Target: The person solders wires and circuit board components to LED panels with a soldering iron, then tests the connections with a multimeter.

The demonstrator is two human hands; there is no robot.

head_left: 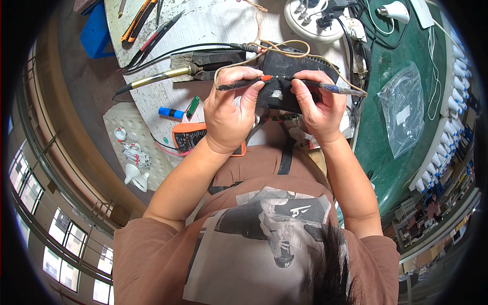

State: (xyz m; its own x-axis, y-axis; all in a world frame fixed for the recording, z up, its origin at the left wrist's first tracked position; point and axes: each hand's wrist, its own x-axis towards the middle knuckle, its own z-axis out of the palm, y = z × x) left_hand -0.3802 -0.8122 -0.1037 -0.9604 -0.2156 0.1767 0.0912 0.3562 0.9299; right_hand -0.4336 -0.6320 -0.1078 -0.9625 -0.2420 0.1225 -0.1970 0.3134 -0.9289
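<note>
My left hand [231, 104] pinches a slim black pen-shaped probe [236, 85] with a red section near its tip. Opposite it, my right hand [320, 104] grips another dark pen-shaped probe [330, 88], which has a blue band. Their tips point at each other and come close together; whether they touch is too small to tell. A thin beige wire [287, 44] loops above my hands and reaches the outer ends of both probes. Under the tips lies a worn black block [274, 95]. An orange multimeter [188, 136] is partly hidden behind my left wrist.
A soldering iron [160, 77] rests on a stand at the left, below a utility knife [138, 23]. Near the multimeter lie a blue cylinder [171, 113] and a small green board [193, 107]. A round power strip [310, 33], a bulb [397, 11] and a plastic bag [394, 124] lie to the right.
</note>
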